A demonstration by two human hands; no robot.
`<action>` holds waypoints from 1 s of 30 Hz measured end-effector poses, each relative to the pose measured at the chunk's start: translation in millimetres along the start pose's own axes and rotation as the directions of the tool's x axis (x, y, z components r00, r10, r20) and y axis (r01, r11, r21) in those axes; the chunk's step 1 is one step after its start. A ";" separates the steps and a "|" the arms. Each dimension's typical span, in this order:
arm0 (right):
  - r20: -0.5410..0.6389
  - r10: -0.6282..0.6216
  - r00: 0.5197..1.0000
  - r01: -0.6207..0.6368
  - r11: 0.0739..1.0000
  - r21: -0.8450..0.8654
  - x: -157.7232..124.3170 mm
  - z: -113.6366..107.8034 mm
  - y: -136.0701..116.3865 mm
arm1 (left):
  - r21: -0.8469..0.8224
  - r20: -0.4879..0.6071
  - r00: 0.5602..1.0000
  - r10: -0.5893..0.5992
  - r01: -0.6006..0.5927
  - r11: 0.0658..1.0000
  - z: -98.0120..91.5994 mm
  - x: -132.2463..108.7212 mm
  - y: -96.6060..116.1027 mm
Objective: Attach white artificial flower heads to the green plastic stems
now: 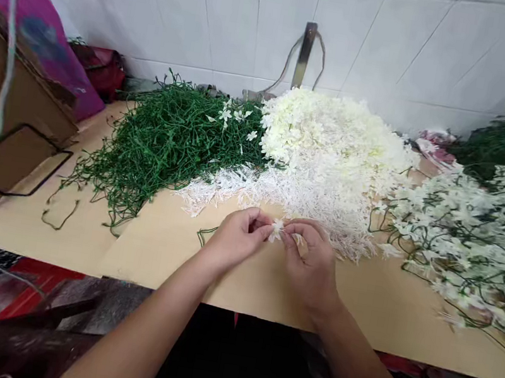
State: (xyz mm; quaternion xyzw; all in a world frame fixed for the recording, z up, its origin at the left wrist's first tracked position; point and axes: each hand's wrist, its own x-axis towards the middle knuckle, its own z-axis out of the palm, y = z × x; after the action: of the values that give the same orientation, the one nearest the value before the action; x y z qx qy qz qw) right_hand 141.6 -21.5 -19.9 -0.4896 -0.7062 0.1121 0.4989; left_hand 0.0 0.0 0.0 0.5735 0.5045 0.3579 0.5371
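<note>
Near the front of the table, both my hands meet at a small white artificial flower (276, 230). My left hand (239, 237) pinches it from the left between thumb and fingers. From the other side, the fingertips of my right hand (311, 259) close on it, with a bit of white petal showing by them. A green stem (205, 234) pokes out to the left of my left hand; whether it joins the flower is hidden. Just behind the hands spread thin white strands (317, 202), and beyond them rises a heap of white blossoms (333, 131).
Green plastic stems (179, 133) are piled on the left. White flowers on green stems (480, 231) lie at the right. A cardboard box (10, 112) and a hanging pale cord (7, 67) stand at far left. White tiled wall (165, 15) closes the back.
</note>
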 end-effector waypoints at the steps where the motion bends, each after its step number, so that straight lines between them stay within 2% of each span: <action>1: 0.015 0.007 1.000 -0.007 1.000 0.002 -0.5 0.1 -0.2 | -0.002 -0.004 1.000 0.008 -0.008 1.000 -0.2 1.0 -0.8; 8: 0.031 0.017 0.999 -0.017 1.000 -0.015 0.3 -0.1 0.7 | 0.040 -0.031 0.999 0.037 -0.035 0.999 0.0 4.0 0.6; 14: 0.041 -0.002 0.999 0.004 0.998 -0.062 2.7 3.9 -1.1 | 0.008 -0.016 1.000 0.020 -0.020 1.000 -1.6 7.6 0.4; 17: 0.073 0.066 0.995 -0.067 0.998 0.012 4.7 7.3 0.4 | 0.057 -0.035 0.998 0.045 -0.043 0.997 -2.1 9.8 -0.8; 19: 0.111 0.176 0.978 -0.190 0.974 0.127 7.1 8.5 2.4 | 0.040 -0.026 0.999 0.036 -0.035 0.999 -2.5 11.2 0.2; 23: 0.248 0.383 0.890 -0.452 0.812 0.370 14.1 6.0 6.1 | -0.065 0.025 1.000 -0.004 0.005 0.998 -4.1 14.1 4.8; 27: 0.276 0.471 0.838 -0.540 0.641 0.545 19.9 -1.2 11.5 | -0.077 0.005 1.000 -0.020 0.021 0.997 -3.3 17.4 7.5; 30: 0.325 0.539 0.777 -0.598 0.469 0.650 21.1 -4.0 16.9 | -0.081 0.018 1.000 -0.021 0.022 0.996 1.6 19.8 8.6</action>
State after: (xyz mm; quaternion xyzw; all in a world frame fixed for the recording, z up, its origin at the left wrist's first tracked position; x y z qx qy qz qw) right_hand 154.2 2.5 -16.3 -0.4527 -0.4168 0.5581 0.5566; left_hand 7.8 19.4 5.5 0.5488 0.4912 0.3673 0.5680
